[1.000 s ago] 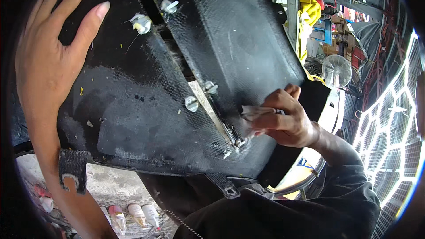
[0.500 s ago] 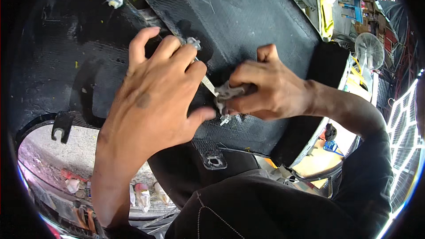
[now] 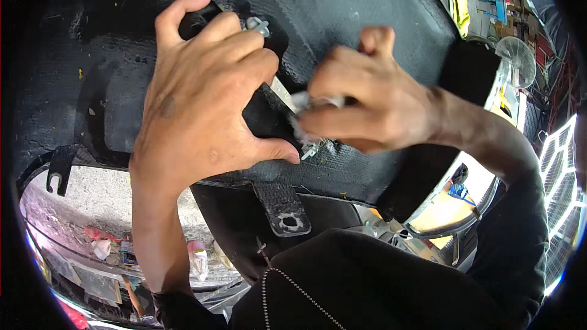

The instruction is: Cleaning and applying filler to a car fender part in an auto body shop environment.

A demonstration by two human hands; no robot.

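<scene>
The right hand (image 3: 373, 98) grasps a grey rag (image 3: 299, 100) at the slot in the black panel (image 3: 373, 6); the left hand (image 3: 202, 98), spread, holds nothing. Below, a pink-and-white container's (image 3: 198, 261) contents are unclear.

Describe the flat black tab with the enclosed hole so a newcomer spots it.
Find the large black textured panel. At its lower edge, pictured just above the black shirt, hangs that flat black tab. Its hole is fully enclosed with a worn grey rim, unlike the open-slotted black tab farther left.
</scene>
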